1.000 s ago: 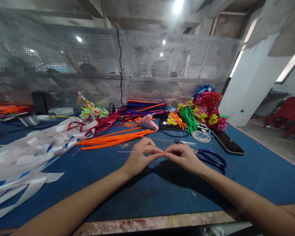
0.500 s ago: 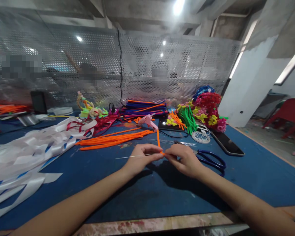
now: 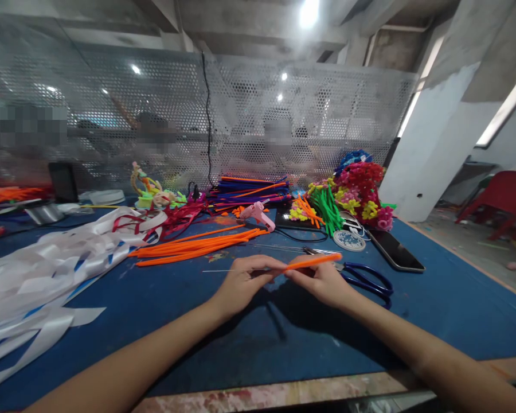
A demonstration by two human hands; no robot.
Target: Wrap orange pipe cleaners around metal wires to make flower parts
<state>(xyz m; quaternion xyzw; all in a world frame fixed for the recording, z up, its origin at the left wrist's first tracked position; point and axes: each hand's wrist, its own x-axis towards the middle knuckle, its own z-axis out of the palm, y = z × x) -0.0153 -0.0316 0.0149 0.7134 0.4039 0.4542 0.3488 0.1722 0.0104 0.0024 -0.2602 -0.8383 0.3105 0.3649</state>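
Note:
Above the blue tabletop, my left hand (image 3: 244, 281) is closed in a pinch on a thin wire (image 3: 215, 271) that sticks out to the left. Meeting it fingertip to fingertip, my right hand (image 3: 327, 284) is closed on the near end of an orange pipe cleaner (image 3: 316, 261). That strip slants right over the back of the right hand. Fingers hide where wire and pipe cleaner come together. Just right of my right hand lie blue-handled scissors (image 3: 367, 278). Several loose wires (image 3: 277, 248) rest beyond my fingers.
Orange pipe cleaners (image 3: 193, 246) and a pink glue gun (image 3: 258, 215) lie ahead. White ribbons (image 3: 38, 264) spread on the left. A phone (image 3: 395, 250), green pipe cleaners (image 3: 327, 209) and colourful fuzzy flowers (image 3: 361, 183) are at right. A perforated screen (image 3: 249, 115) stands behind.
The orange pipe cleaner has swung from standing upright to slanting right over my right hand. The wire has tilted slightly toward level. Both hands remain together in nearly the same place.

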